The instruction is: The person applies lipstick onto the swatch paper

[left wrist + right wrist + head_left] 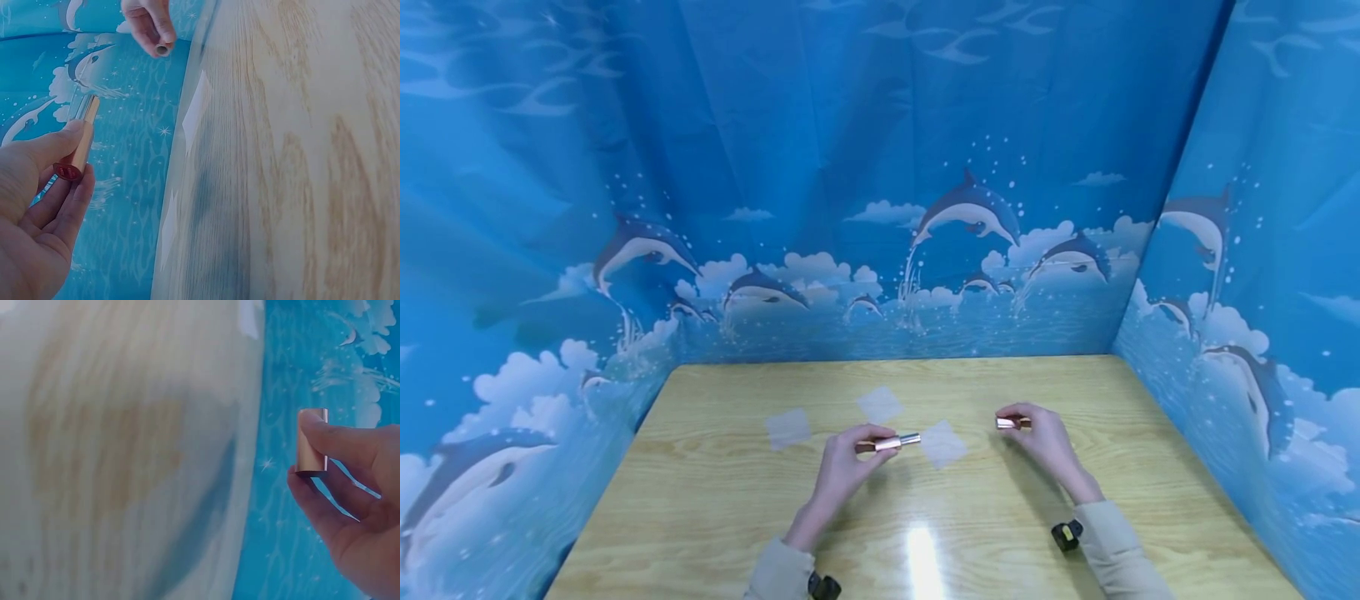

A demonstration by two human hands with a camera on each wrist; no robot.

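Note:
Between the thumb and fingers of my left hand [841, 465] is a lipstick tube [887, 444], rose-gold with a slim silvery end pointing right. In the left wrist view the tube [80, 149] is tilted, its dark red base toward the camera. My right hand [1047, 437] pinches a short, shiny rose-gold lipstick cap [1004, 423], apart from the tube and to its right. The cap [311, 445] stands nearly upright between thumb and fingers in the right wrist view. Its round open end faces the left wrist camera. Both hands are raised above the table.
Three whitish square sheets lie on the wooden table [715, 500]: one on the left [787, 428], one at the back [880, 405] and one [944, 443] between the hands. A blue dolphin-printed curtain [820, 167] encloses the table's back and sides.

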